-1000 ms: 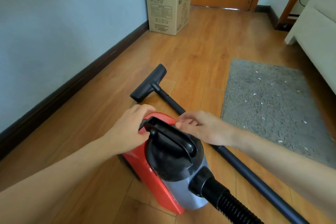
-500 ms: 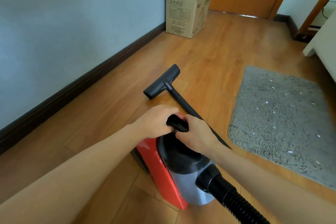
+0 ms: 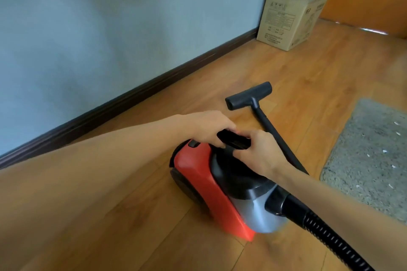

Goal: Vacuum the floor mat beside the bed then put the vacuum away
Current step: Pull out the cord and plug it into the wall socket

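Vacuum [image 3: 220, 185] sits on the wooden floor [image 3: 132, 215] just left of the crumb-flecked floor mat [image 3: 370, 156], its black handle [image 3: 233, 141] gripped by the curled left hand [image 3: 207, 127] and right hand [image 3: 259, 152], probably to lift or reposition it before cleaning starts.

Red-and-grey vacuum [image 3: 211, 185], speckled grey mat [image 3: 370, 160]

Vacuum [image 3: 222, 185]: glossy red plastic shell, matt black plastic top, ribbed black hose [image 3: 330, 237]. Floor [image 3: 132, 215]: smooth wood-look planks, slight sheen. Mat [image 3: 370, 156]: rough grey pile. Box [image 3: 286, 17]: matt brown cardboard. Wall [image 3: 110, 28]: matt paint.
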A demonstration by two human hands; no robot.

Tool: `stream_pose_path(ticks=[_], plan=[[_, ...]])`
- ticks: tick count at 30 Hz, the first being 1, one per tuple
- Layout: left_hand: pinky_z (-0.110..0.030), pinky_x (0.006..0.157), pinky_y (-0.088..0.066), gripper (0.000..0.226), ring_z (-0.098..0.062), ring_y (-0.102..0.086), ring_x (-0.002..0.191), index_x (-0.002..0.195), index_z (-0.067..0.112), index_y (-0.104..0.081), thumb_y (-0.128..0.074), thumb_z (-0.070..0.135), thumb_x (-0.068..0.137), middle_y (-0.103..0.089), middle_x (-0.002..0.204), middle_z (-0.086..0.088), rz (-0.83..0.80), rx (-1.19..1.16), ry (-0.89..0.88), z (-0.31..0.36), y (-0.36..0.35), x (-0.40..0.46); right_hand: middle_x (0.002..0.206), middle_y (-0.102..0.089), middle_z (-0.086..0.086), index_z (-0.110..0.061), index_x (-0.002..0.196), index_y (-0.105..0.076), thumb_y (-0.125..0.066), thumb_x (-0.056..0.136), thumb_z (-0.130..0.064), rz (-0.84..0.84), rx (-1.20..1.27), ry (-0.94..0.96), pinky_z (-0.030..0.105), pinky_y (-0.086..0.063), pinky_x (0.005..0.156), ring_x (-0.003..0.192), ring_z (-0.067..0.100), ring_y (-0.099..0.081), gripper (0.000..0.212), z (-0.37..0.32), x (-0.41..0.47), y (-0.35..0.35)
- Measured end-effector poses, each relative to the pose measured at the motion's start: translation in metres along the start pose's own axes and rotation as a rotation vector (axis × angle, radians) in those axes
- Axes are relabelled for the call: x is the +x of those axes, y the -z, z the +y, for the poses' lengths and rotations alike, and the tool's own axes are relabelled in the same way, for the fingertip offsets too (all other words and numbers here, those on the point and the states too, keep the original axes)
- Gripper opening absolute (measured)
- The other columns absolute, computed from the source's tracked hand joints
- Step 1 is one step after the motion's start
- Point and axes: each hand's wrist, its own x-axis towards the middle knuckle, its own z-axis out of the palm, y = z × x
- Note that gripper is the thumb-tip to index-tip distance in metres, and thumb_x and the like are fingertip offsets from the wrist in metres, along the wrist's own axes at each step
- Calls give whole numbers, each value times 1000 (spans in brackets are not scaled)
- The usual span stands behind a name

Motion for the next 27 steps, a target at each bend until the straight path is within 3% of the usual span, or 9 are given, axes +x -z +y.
stream_pose_path(ticks=[2,5,8,11,15,18,21,24,27], plan=[[-19,64,-30,25,-9,-50,80,108,13,-63,-66,21,85,-64,92,2,21,62,-48,-10,3,-12,68,-63,-11,-24,105,-72,-66,77,-11,-37,20,49,20,-47,58,62,4,-59,31,-7,5,-7],[-18,56,-30,24,-9,-49,75,105,14,-62,-66,26,85,-62,86,3,1,67,-11,-23,7,-41,71,-66,-9,-25,101,-72,-67,75,-10,-125,62,108,14,-43,51,59,4,-58,30,-22,11,-17],[-12,58,-32,31,-8,-48,74,107,15,-60,-67,36,85,-58,85,7,9,51,56,-37,5,-72,76,-71,-3,-34,95,-68,-68,75,-9,-250,79,203,18,-48,54,63,9,-64,32,-44,19,-29],[-18,60,-36,36,-9,-49,75,109,16,-61,-67,41,84,-57,85,8,0,23,122,-50,-1,-100,65,-65,-6,-34,82,-65,-69,74,-9,-317,87,252,13,-45,49,55,3,-60,26,-64,23,-44],[-13,55,-33,36,-1,-45,64,104,17,-61,-69,43,81,-49,72,16,-60,65,195,-65,-6,-127,60,-62,-6,-19,84,-70,-68,73,-10,-386,88,286,19,-44,48,52,7,-58,14,-82,24,-72],[-11,52,-33,32,1,-46,61,95,19,-59,-71,45,79,-51,70,15,-81,57,235,-73,-7,-147,57,-61,-7,-26,81,-69,-67,73,-10,-397,120,324,16,-42,44,47,2,-55,18,-93,23,-91],[-9,52,-35,27,2,-46,57,85,26,-53,-71,45,79,-50,65,16,-87,30,260,-78,-9,-163,61,-66,-3,-26,85,-71,-67,73,-11,-414,141,350,22,-44,43,46,7,-58,20,-100,22,-103],[-9,52,-36,29,2,-45,57,88,22,-57,-71,45,79,-48,64,16,-85,14,277,-80,-8,-173,66,-69,1,-22,89,-72,-66,73,-13,-410,118,356,32,-50,49,51,14,-62,19,-107,23,-110],[-10,51,-34,34,2,-45,59,96,17,-62,-71,45,79,-49,68,16,-79,-8,287,-83,-10,-178,63,-68,-1,-23,86,-72,-65,74,-14,-403,110,358,34,-51,49,50,12,-61,17,-111,21,-113]])
